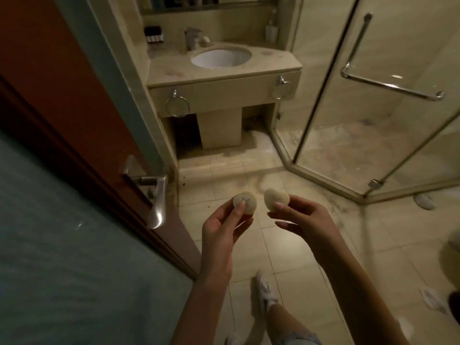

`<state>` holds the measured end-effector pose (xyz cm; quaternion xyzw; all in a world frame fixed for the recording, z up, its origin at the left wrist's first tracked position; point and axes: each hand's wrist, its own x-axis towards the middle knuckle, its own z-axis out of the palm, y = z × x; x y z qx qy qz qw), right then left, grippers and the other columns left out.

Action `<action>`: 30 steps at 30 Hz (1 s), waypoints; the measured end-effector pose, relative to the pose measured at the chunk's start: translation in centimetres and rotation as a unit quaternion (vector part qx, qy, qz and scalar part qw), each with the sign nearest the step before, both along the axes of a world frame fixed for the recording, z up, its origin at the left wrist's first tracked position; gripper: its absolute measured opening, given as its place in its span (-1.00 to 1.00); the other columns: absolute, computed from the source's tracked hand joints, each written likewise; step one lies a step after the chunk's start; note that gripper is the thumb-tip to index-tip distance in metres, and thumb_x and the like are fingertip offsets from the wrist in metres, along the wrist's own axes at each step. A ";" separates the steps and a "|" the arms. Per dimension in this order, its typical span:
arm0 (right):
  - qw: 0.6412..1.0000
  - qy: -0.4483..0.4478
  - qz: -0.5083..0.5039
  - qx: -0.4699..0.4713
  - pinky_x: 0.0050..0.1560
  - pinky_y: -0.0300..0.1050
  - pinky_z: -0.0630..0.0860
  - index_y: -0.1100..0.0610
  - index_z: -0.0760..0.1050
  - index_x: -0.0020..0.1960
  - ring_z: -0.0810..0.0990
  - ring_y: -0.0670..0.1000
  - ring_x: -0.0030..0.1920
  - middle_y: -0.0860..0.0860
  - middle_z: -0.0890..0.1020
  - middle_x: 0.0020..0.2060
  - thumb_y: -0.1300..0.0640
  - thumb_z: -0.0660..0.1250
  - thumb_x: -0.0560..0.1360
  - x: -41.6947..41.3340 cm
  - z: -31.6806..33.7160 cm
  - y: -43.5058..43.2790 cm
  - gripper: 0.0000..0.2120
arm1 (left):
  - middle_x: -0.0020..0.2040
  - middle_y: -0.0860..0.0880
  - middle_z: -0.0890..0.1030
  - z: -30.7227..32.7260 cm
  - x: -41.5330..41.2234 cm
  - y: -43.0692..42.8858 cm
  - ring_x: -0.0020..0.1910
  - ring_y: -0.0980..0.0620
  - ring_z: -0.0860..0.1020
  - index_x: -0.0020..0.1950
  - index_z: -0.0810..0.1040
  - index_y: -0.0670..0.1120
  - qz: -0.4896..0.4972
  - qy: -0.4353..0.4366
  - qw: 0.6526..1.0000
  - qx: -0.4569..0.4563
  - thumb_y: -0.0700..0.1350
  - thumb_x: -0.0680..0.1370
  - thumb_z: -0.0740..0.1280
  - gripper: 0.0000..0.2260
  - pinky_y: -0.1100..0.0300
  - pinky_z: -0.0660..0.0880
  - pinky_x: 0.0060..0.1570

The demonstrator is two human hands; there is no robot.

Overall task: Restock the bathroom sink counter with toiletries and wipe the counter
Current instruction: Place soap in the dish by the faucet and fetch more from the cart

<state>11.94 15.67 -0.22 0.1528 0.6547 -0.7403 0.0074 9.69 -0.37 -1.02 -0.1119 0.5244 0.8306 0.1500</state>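
Leftmost, a brown door [57, 100] stands open, its metal handle [156, 195] hanging just left of the hands. Beyond it, at the back of the room, the sink counter [273, 63] holds a white basin [221, 58] with a tap [191, 38] behind it. A row of small dark bottles [154, 34] stands on the counter's far left corner. Two towel rings [177, 107] hang on the counter's front panel.

Nearer the camera, over the tiled floor [293, 282], the left hand [224, 227] pinches a round pale soap [245, 202] between thumb and fingers, its flat face turned up with faint marks on it. Just beside it, not touching, the right hand [303, 217] pinches a second round soap [276, 198] at its lower edge, this one tilted away. Both soaps are well apart from the counter, held in mid-air in front of the person.

Below the hands a foot in a white slipper [265, 292] stands on the tiles. To the right, the glass shower door [323, 95] carries a metal bar [390, 85], and a white toilet brush holder [271, 31] sits at the counter's far right.
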 end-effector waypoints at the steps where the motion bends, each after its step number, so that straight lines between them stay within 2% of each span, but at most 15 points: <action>1: 1.000 -0.005 -0.002 -0.004 -0.16 -0.24 0.60 0.03 0.57 0.06 0.69 -0.02 -0.06 -0.03 0.71 -0.10 0.04 0.42 0.31 -0.4 -0.2 0.4 -0.68 | 0.02 -0.05 0.69 -0.2 -0.6 0.4 0.03 0.01 0.65 0.13 0.59 -0.11 -0.007 0.000 1.000 -0.004 -0.11 0.44 0.37 -0.73 0.24 0.59 -0.07; 5: 1.000 -0.014 -0.010 -0.017 -0.20 -0.29 0.57 0.05 0.57 0.14 0.68 -0.04 -0.05 -0.01 0.71 -0.06 0.04 0.39 0.37 -3.2 -1.1 2.0 -0.66 | 0.04 -0.07 0.68 -0.8 -3.3 2.2 0.04 0.00 0.65 0.14 0.59 -0.11 -0.024 -0.005 1.000 -0.012 -0.11 0.44 0.37 -0.72 0.24 0.59 -0.06; 14: 0.999 0.009 0.039 -0.011 -0.17 -0.24 0.57 0.06 0.58 0.12 0.69 0.00 -0.05 0.02 0.71 -0.07 0.00 0.37 0.41 -14.5 -0.5 7.0 -0.69 | 0.06 -0.06 0.67 -0.3 -13.1 7.6 0.04 0.00 0.65 0.15 0.56 -0.09 0.013 0.015 1.000 -0.023 -0.09 0.38 0.39 -0.66 0.24 0.59 -0.07; 18: 0.999 0.003 0.047 -0.012 -0.13 -0.22 0.59 0.05 0.57 0.13 0.69 0.00 -0.06 0.03 0.71 -0.08 0.06 0.36 0.46 -18.9 -0.1 10.4 -0.75 | 0.02 -0.06 0.69 0.3 -17.7 10.9 0.01 0.00 0.66 0.14 0.57 -0.10 0.027 0.008 0.999 -0.024 -0.17 0.46 0.38 -0.75 0.25 0.61 -0.10; 21: 0.999 -0.005 0.046 -0.024 -0.12 -0.22 0.60 0.08 0.57 0.15 0.69 0.03 -0.04 0.05 0.71 -0.06 0.01 0.36 0.42 -21.8 -0.2 12.7 -0.68 | 0.01 -0.07 0.69 0.4 -20.6 13.4 0.00 -0.01 0.67 0.14 0.57 -0.11 0.032 0.008 0.999 -0.033 -0.20 0.50 0.37 -0.79 0.24 0.61 -0.11; 24: 0.998 -0.014 0.040 -0.045 -0.13 -0.22 0.62 0.11 0.57 0.14 0.70 0.05 -0.06 0.07 0.71 -0.07 0.00 0.35 0.38 -24.5 -0.4 14.7 -0.64 | 0.01 -0.07 0.69 0.3 -23.2 15.3 -0.01 -0.01 0.67 0.13 0.57 -0.12 0.036 0.006 0.999 -0.038 -0.19 0.50 0.37 -0.79 0.24 0.61 -0.11; 30: 0.994 -0.043 0.064 -0.079 -0.07 -0.20 0.63 0.14 0.58 0.10 0.70 0.08 -0.06 0.11 0.71 -0.10 0.04 0.33 0.44 -29.2 -1.3 16.8 -0.71 | -0.02 -0.04 0.70 -0.3 -27.1 17.1 0.00 0.00 0.67 0.11 0.58 -0.12 0.059 -0.012 0.997 -0.039 -0.15 0.51 0.35 -0.81 0.25 0.61 -0.13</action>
